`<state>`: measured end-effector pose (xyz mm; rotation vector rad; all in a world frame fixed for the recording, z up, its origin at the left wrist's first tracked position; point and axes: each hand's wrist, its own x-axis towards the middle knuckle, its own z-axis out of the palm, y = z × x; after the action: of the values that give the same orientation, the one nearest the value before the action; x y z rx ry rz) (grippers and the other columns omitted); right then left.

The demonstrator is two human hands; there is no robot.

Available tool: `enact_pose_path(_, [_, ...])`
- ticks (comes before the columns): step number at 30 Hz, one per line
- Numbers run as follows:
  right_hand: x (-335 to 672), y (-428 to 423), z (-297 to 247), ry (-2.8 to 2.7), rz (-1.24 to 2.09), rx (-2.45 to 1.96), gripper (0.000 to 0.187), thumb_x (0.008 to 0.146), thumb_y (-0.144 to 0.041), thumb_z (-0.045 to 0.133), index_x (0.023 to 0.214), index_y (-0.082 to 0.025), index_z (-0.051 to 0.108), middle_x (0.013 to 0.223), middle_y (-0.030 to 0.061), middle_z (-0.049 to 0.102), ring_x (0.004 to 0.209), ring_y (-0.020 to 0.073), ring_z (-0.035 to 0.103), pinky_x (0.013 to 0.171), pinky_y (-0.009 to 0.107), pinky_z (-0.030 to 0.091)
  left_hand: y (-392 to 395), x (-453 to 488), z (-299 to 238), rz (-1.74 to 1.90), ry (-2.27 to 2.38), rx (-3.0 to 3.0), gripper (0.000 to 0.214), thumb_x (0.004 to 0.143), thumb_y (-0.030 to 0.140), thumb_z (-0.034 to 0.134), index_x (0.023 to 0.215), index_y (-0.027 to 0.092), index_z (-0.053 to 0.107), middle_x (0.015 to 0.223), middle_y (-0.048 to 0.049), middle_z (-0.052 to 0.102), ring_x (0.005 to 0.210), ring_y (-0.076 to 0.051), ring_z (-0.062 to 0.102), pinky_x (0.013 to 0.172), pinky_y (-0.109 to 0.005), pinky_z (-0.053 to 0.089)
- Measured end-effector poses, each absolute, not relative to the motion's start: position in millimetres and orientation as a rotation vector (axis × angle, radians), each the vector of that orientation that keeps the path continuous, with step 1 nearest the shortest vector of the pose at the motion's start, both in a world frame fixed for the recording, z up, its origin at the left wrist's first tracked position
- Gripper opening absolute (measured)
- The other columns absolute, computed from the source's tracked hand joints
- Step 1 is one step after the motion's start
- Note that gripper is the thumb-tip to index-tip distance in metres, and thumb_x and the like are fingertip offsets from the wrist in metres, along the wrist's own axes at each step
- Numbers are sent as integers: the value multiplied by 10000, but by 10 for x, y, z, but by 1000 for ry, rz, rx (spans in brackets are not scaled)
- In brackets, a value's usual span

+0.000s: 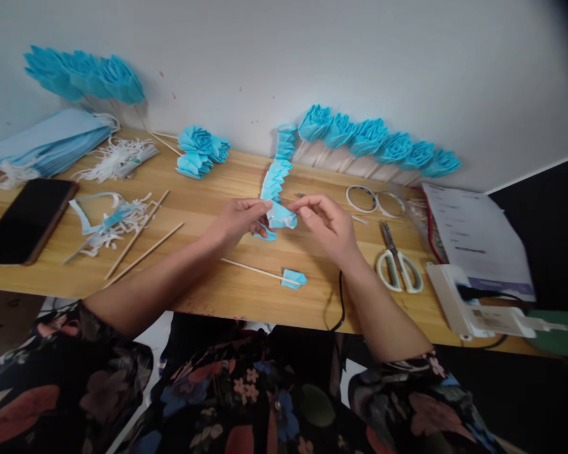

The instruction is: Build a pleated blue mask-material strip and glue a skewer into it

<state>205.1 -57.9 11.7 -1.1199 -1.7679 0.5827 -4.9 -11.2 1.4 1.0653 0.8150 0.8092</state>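
Shaping a blue petal [282, 218] seems the step in hand: the left hand [241, 217] pinches it above the table [250, 299], the right hand [330, 228] has its fingertips at the right edge, their grip unclear. The next move likely calls for light, even tension.

blue flowers [369, 137]: 3 upper left, 3 upper centre-left, 6 upper right | bare sticks [137, 234]: 2 left | scissors [394, 261]: 1 | phone [24, 221]: 1
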Motion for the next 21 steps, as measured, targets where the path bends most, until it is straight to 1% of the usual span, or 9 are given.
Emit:
enact_pose_path(2, [2059,-579,125,-1685,690,-1157,163,1021,-372,597,1050,-254,706,1027,30,797,914,180,734,862,366,573,-115,-53,24,814,828,1083,310,877,378,800,738,113,718,664,-37,692,579,-119,656,561,-221,556])
enact_pose_path(5, [2039,-556,80,-1678,777,-1168,167,935,-365,691,1058,-252,694,972,17,778,888,176,720,835,350,564,-134,-57,42,800,839,1177,342,869,413,802,715,123,705,661,-30,685,572,-109,646,577,-214,556])
enact_pose_path(7, [2017,-535,35,-1677,855,-1152,213,884,-332,723,1076,-249,682,916,1,750,847,164,703,798,328,555,-151,-57,55,782,834,1248,383,849,460,811,697,128,694,656,-26,678,561,-103,631,587,-218,558])
enact_pose_path(10, [2006,-498,-15,-1616,930,-1133,278,861,-317,715,1126,-252,669,861,-20,706,778,144,663,743,305,538,-174,-55,85,816,807,1269,446,813,557,805,727,133,697,681,-35,672,597,-119,635,583,-228,555])
enact_pose_path(12, [2016,-474,-28,-1544,903,-1121,316,858,-318,709,1165,-259,663,842,-27,686,741,137,638,705,296,526,-183,-55,107,898,817,1240,454,801,584,793,786,138,713,730,-40,675,630,-124,633,553,-220,529])
enact_pose_path(14, [2026,-458,-30,-1490,840,-1108,343,858,-305,701,1196,-265,659,839,-29,681,728,135,631,686,292,524,-183,-55,120,973,859,1217,426,792,565,790,819,146,719,755,-32,664,611,-109,598,512,-208,482])
enact_pose_path(16, [2023,-458,-27,-1468,767,-1105,358,864,-295,693,1220,-271,657,858,-26,687,746,135,640,699,293,537,-179,-55,121,977,902,1239,382,780,525,787,778,150,709,713,-15,636,564,-90,545,491,-201,440])
enact_pose_path(18, [2007,-475,-26,-1471,680,-1123,360,877,-292,684,1236,-279,659,884,-21,693,774,136,651,723,295,552,-176,-52,115,907,930,1296,350,772,491,775,726,153,695,641,-1,603,535,-81,509,496,-197,415])
enact_pose_path(21, [1974,-517,-28,-1524,562,-1166,365,899,-281,667,1264,-294,660,942,-12,707,830,140,666,760,302,567,-181,-44,108,791,956,1347,310,753,462,765,740,156,712,594,14,582,517,-78,485,507,-200,396])
